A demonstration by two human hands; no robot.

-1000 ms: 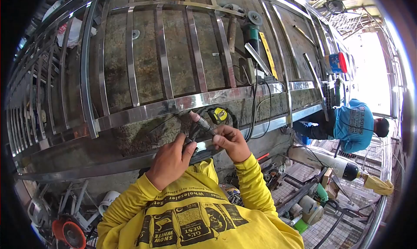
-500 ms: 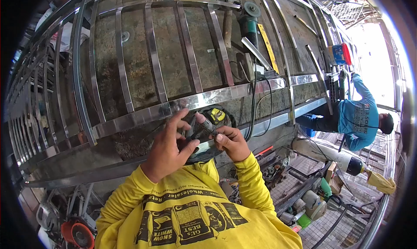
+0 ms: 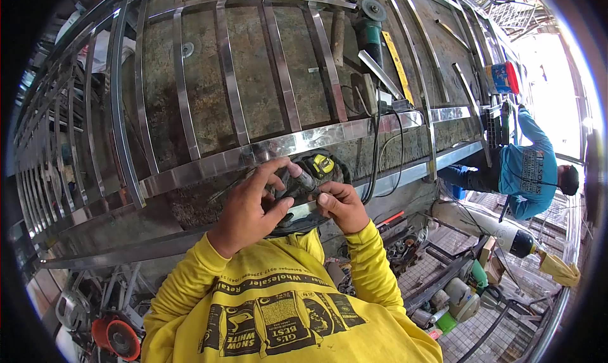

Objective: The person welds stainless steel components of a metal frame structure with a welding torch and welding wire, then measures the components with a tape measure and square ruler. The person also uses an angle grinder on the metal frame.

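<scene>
Torch over near edge of desk, beside frame rail. Left hand arched, fingers curled around torch head. Right hand palm-up, fingers clamped on handle. One torch, one tape measure.

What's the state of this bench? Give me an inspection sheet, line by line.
Surface: rusty steel worktable, mottled.
Job's things: dark torch-like hand tool with pale tip, held over a polished flat-bar steel frame.
Clutter: yellow tape measure, green angle grinder, yellow ruler.
Grips: left hand and right hand, both closed on the tool.
Cables: black cables draped across the frame.
Surroundings: person in a blue shirt bending nearby; blue bucket with red lid.
</scene>
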